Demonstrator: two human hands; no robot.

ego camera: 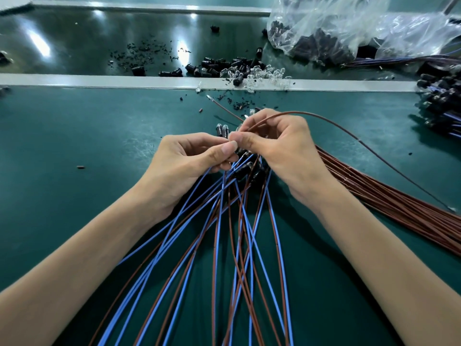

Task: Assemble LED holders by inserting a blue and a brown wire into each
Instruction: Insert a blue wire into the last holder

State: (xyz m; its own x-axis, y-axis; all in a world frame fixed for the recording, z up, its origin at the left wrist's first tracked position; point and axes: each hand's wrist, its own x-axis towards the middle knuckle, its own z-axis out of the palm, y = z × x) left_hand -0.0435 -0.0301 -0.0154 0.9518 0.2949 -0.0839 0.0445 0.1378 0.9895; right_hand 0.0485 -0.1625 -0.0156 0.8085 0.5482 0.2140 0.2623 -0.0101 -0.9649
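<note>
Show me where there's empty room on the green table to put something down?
The biggest bare patch of green mat lies left of the left hand, below the gray strip; only one small brown bit sits there. Crowded: the blue and brown wires between the forearms, the brown wire bundle on the right, and loose holders beyond the strip.

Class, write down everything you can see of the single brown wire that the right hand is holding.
The brown wire is thin, with smooth reddish-brown insulation. The right hand pinches it near one end, close to the LED holder that the left hand grips; the tip is hidden by fingers. From there it arches up clear of the green table, then slopes down to the right alongside the bundle of brown wires.
</note>
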